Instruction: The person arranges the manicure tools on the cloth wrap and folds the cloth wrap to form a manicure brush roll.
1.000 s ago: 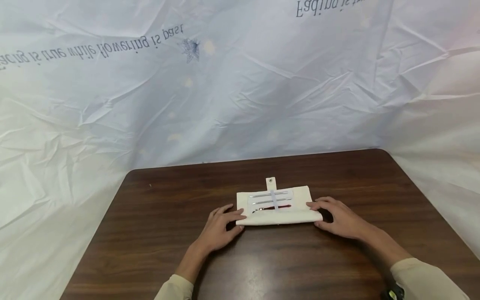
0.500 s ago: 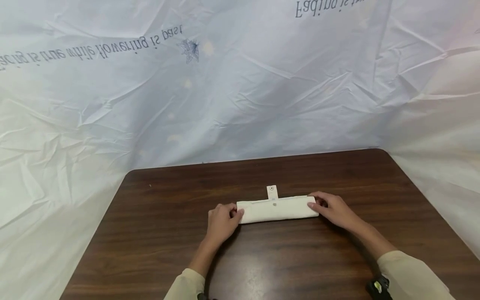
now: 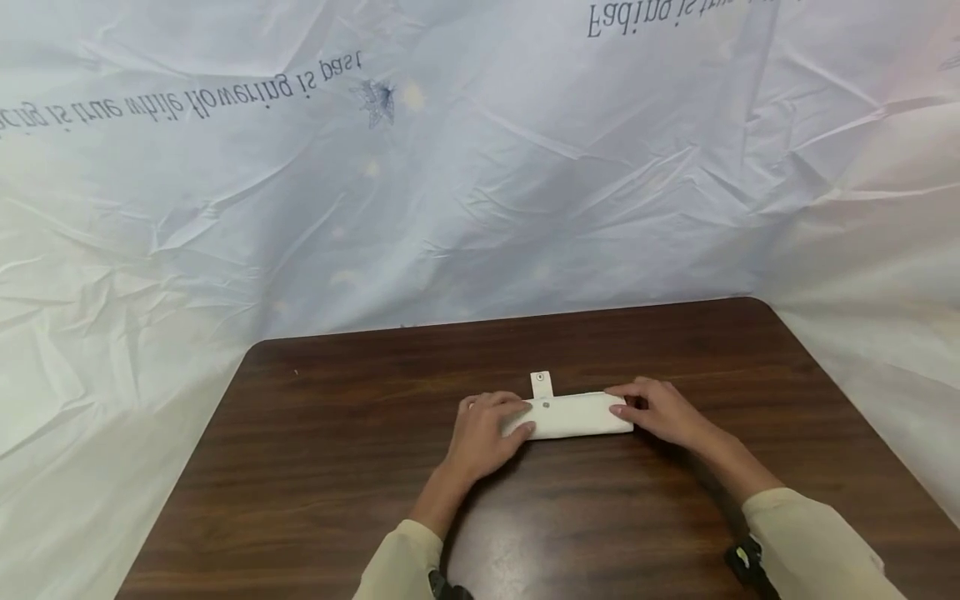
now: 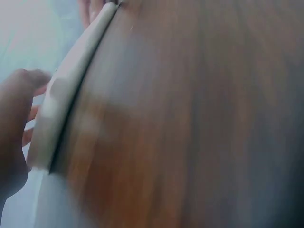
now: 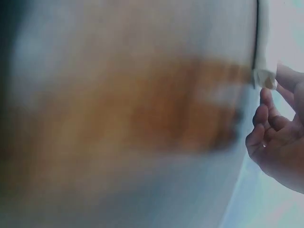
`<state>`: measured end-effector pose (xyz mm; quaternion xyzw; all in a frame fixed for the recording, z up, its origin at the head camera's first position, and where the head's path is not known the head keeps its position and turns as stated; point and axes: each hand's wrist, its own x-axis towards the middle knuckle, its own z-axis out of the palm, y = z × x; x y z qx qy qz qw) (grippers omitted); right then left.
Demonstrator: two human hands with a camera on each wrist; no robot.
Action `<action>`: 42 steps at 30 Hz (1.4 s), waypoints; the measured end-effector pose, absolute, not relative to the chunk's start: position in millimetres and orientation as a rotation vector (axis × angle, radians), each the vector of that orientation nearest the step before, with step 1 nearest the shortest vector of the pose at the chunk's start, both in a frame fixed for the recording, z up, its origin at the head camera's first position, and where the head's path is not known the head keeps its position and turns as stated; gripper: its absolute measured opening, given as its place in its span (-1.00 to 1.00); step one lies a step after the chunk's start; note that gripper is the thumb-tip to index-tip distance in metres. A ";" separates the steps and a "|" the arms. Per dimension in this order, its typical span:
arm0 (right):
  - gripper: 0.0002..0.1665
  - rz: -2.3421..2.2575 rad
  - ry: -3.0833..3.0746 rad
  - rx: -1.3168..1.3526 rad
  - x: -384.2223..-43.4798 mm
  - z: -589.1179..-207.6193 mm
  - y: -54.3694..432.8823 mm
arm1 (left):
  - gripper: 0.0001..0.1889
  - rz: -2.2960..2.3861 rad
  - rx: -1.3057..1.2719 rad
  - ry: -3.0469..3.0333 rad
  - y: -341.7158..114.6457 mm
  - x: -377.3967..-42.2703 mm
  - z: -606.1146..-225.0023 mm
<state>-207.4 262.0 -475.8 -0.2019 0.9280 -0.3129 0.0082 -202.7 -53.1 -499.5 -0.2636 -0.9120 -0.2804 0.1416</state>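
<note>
A white folded tool pouch lies near the middle of the table, its inner face hidden. From its far edge sticks out a closure strap with a metal snap, and the matching snap shows on the top face. Across the left part of the pouch rests my left hand, fingers over the top and thumb near the front edge. At the other end, my right hand pinches the right corner between thumb and fingers. In the right wrist view the pouch's end sits between those fingertips.
The dark wood-grain table has rounded far corners. Behind and beside it hangs a creased white sheet with printed lettering. Black straps show at the sleeve cuffs. Both wrist views are blurred.
Both hands folded the near part of the pouch over, covering the metal tools inside. The left hand then slid right from the left end onto the top. The right hand keeps its corner.
</note>
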 end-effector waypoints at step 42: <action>-0.83 -1.220 2.787 -1.166 -243.5 -493.1 183.2 | -0.70 -0.853 -0.756 -2.749 -49.7 -217.2 -502.7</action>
